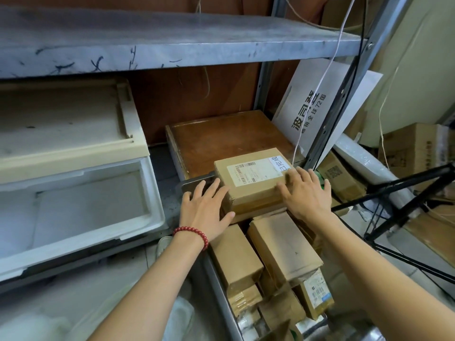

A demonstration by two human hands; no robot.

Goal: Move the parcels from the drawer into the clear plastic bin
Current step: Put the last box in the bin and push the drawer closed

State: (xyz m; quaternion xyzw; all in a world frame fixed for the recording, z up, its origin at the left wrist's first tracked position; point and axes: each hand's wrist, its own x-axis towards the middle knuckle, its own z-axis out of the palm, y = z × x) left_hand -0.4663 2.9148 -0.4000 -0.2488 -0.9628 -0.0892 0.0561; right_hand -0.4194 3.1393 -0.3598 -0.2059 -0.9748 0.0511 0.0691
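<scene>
A labelled box (248, 183) sits at the centre, on top of the other parcels (283, 244) packed in the drawer (219, 279), which runs from it toward 6 o'clock. The left grip (204, 205), a red bead bracelet (192, 232) at its wrist, lies against the box's 9 o'clock side with straight, spread fingers. Its thumb touches the front face and its fingertips reach over a flat grey object (194, 184) just beside the box. The right grip (306, 193) rests flat on the box's top at its 3 o'clock corner, fingers also straight and spread. Neither one is curled round the box. Whether the box is lifted off the parcels below is hard to tell. The clear bin (157, 207) stands at 9 o'clock, near the box, under a grey shelf (172, 45). A brown wooden board (221, 141) lies at 12 o'clock.
</scene>
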